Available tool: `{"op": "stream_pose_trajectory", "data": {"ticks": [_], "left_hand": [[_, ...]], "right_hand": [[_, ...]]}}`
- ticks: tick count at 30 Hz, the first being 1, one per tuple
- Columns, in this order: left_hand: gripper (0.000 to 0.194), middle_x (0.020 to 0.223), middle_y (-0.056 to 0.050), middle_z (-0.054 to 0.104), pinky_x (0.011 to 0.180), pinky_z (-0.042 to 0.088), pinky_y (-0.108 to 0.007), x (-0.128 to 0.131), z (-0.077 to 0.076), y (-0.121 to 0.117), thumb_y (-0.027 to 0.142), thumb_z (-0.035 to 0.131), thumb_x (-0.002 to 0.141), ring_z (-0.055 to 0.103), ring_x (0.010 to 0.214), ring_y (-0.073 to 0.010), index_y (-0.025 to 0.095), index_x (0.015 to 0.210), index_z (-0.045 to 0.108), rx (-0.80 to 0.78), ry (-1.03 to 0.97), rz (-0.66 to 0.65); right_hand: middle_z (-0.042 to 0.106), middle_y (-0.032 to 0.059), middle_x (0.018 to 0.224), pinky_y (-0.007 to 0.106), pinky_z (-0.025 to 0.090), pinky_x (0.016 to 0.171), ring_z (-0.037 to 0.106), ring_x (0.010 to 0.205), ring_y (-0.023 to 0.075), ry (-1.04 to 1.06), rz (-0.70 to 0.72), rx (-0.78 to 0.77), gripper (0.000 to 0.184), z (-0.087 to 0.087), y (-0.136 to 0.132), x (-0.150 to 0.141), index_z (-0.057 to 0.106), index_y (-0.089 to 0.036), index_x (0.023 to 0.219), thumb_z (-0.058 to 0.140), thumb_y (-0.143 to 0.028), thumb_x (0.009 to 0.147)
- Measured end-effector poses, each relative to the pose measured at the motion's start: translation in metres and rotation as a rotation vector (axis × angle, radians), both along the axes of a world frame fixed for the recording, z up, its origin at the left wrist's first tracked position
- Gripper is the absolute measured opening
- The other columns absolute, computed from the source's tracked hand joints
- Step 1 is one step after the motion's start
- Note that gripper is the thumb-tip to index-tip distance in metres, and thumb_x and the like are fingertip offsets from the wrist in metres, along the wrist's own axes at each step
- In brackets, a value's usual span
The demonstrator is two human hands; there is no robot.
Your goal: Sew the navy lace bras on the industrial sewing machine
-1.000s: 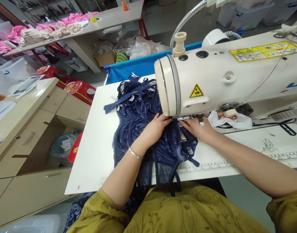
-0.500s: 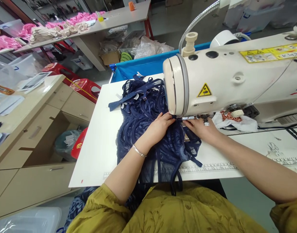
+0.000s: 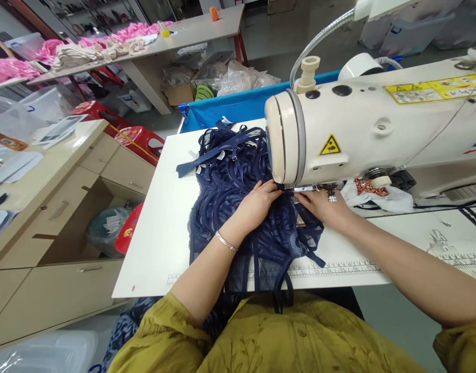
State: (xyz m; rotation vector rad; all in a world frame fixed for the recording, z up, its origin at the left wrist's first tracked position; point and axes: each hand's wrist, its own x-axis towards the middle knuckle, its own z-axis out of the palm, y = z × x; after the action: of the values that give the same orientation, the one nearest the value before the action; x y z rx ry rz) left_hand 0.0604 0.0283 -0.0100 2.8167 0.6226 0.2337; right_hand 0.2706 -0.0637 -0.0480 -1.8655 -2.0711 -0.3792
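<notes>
Navy lace garments with straps lie bunched on the white sewing table, under and left of the head of the sewing machine. With its fingers together, my left hand presses and grips the navy fabric just left of the needle area. Opposite it, my right hand reaches under the machine head, thumb and fingers closed on the fabric's edge. Its fingertips are partly hidden by the metal fitting. The stitching point itself is covered by the machine head and my fingers.
Along the table's front edge runs a printed ruler. A blue cloth bin hangs behind the table. To the left stands a cabinet with drawers, near red stools. Copper-coloured thread lies beneath the machine arm.
The whole view has shifted slightly right. Both hands keep nearly the same place at the needle area, and the garments lie much as before.
</notes>
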Motion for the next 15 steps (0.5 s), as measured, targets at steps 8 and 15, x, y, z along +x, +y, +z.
{"op": "stream_pose_trajectory", "data": {"ticks": [8,15], "left_hand": [[0.038,0.125,-0.009,0.063,0.119,0.034,-0.039,0.0006,0.0013,-0.0008,0.01,0.036,0.101,0.052,0.132,-0.0191,0.017,0.129,0.061,-0.013,0.015,0.01],[0.039,0.129,-0.009,0.062,0.119,0.032,-0.042,0.0014,0.0008,0.0002,0.009,0.036,0.101,0.051,0.133,-0.0195,0.017,0.129,0.061,-0.023,0.004,0.008]], "right_hand": [[0.075,0.0101,0.098,0.035,0.041,0.085,0.065,0.093,0.0251,0.025,-0.023,-0.047,0.031,0.0002,0.0004,-0.0006,0.072,-0.019,0.103,0.045,-0.032,0.101],[0.074,0.0101,0.106,0.034,0.042,0.084,0.066,0.093,0.0244,0.016,0.012,-0.004,0.027,0.0004,0.0008,-0.0002,0.073,-0.019,0.104,0.048,-0.03,0.101]]}}
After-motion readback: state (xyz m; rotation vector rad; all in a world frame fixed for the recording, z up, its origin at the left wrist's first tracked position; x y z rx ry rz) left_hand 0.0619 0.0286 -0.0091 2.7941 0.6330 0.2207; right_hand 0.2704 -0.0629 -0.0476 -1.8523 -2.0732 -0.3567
